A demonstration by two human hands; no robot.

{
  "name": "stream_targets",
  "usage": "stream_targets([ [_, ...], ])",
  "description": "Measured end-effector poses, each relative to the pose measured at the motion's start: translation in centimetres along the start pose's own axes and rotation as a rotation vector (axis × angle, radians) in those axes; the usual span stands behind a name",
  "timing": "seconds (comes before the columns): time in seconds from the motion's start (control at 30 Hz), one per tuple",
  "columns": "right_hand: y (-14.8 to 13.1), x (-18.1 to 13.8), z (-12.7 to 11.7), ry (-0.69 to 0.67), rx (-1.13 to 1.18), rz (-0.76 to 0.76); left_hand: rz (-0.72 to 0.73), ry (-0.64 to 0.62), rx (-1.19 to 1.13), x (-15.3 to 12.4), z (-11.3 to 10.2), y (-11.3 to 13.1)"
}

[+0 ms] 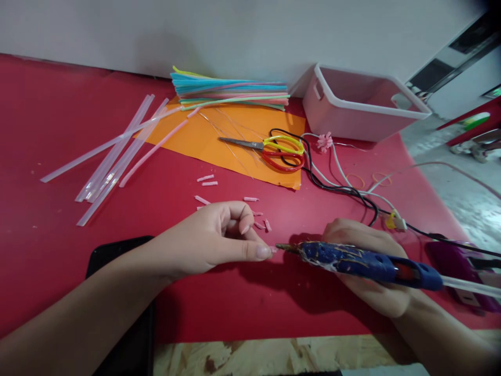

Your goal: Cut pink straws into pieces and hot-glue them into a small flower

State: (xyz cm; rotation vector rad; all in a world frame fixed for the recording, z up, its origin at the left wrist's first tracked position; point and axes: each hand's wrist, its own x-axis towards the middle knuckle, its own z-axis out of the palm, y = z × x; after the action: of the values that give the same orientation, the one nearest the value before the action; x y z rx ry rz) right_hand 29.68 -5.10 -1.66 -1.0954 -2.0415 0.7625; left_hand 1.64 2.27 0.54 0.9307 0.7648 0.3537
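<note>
A straw piece (273, 249) is pinched in the left hand (211, 240), the glue gun (364, 263) clasped in the right hand (364, 261); nozzle best kept off the fingertips (262, 252)

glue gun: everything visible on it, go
The glue gun has a blue body smeared with dried glue, a red patch near its rear and a brownish metal nozzle. A clear glue stick juts from the back. It lies roughly level, nozzle leftward, held in the right hand above the red table, tip almost meeting the left hand's fingertips.
</note>
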Motion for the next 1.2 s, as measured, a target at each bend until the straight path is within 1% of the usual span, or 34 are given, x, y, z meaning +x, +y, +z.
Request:
stream_targets([
  [0.37, -0.02, -0.06, 0.0, -0.005, 0.027, 0.0, 0.047, 0.005, -0.014, 0.13, -0.15, -0.26],
  [0.7, 0.08, -0.21, 0.02, -0.005, 0.041, 0.009, 0.052, -0.008, -0.017, 0.18, -0.25, -0.14],
  [0.87, 0.03, -0.18, -0.02, -0.008, 0.036, 0.011, 0.037, -0.016, -0.034, 0.03, -0.21, 0.06],
  [1.03, -0.02, -0.1, -0.02, 0.003, 0.043, 0.013, -0.011, -0.039, -0.026, 0.04, -0.18, 0.1],
  [1.2, -0.05, -0.07, -0.02, -0.007, 0.038, 0.003, -0.021, -0.01, 0.007, 0.01, -0.02, 0.16],
])
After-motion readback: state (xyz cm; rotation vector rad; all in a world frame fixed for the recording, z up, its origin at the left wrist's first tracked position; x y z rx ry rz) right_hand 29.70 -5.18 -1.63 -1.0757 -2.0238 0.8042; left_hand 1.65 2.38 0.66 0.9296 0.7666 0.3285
